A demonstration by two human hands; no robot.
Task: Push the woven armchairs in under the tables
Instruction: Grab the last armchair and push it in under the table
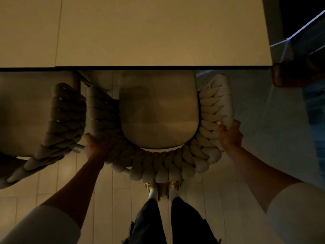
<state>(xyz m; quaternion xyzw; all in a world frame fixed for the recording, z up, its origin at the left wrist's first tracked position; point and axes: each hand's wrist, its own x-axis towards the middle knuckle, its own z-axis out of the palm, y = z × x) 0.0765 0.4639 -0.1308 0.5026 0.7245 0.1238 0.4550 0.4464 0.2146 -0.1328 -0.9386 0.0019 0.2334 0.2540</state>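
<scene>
A cream woven armchair (168,164) with a beige seat cushion (158,117) stands directly below me, its front tucked under the edge of a pale table (158,32). My left hand (95,147) grips the braided back rim at its left corner. My right hand (229,134) grips the braided rim on the right side, fingers curled over the weave. A second woven armchair (61,124) stands close on the left, also partly under the table edge.
My legs and feet (161,191) stand just behind the chair back on a light tiled floor. A dark reddish object (297,74) and a glass panel (299,37) lie at the right beyond the table's corner. The scene is dim.
</scene>
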